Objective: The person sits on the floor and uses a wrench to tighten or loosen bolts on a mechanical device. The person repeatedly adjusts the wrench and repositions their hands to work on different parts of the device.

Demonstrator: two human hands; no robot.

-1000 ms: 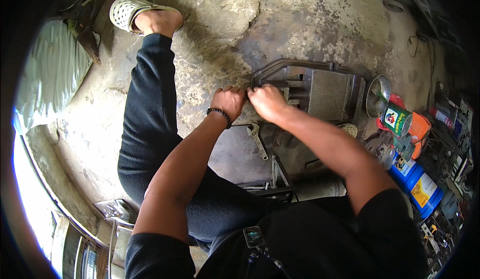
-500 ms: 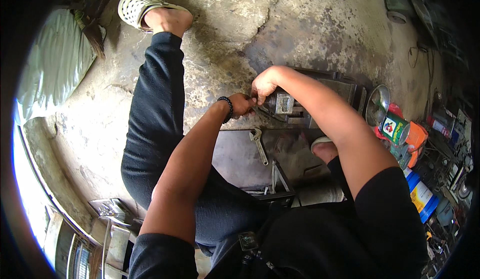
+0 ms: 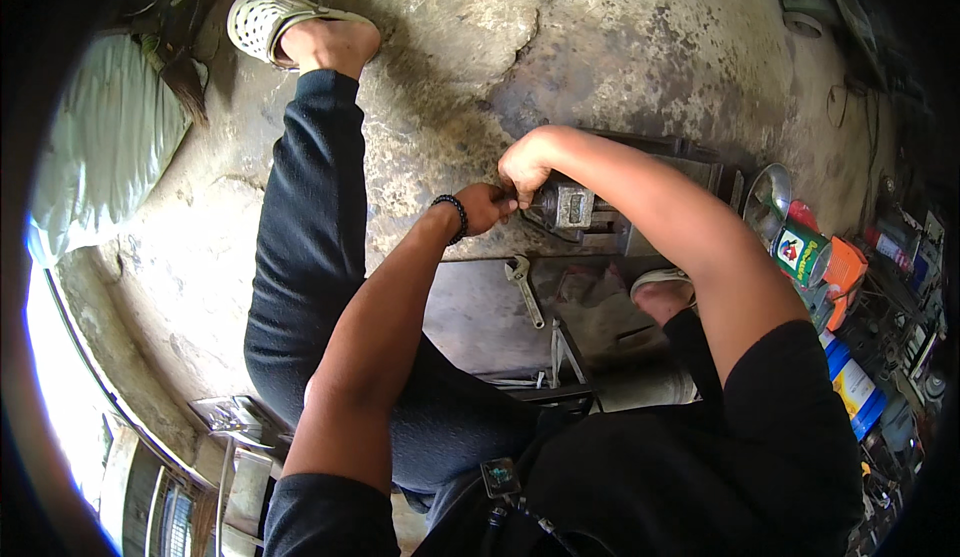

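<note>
My left hand (image 3: 484, 209), with a dark beaded bracelet on its wrist, is closed with its fingertips pinched. My right hand (image 3: 525, 166) reaches in from the other side, its fingers bent down against the left fingertips. What lies between the fingers is too small and covered to name. Both hands are at the left end of a greasy metal machine part (image 3: 574, 206) with a squarish pale face. Below the fingertips, a thin dark curved strip or cord (image 3: 546, 229) runs toward that part. My right forearm hides much of the metal assembly behind it.
An adjustable wrench (image 3: 524, 291) lies on the grey surface nearer me. Past my right arm stand a metal bowl (image 3: 769, 193), a green container (image 3: 801, 254), an orange plastic piece (image 3: 846, 267) and a blue bucket (image 3: 852, 387). A dark metal frame (image 3: 570, 352) is close to my lap.
My fingers have shifted slightly and stay together at the machine part's end. The dark strip below them now shows as a thin curve. The whole view has tilted a little.
</note>
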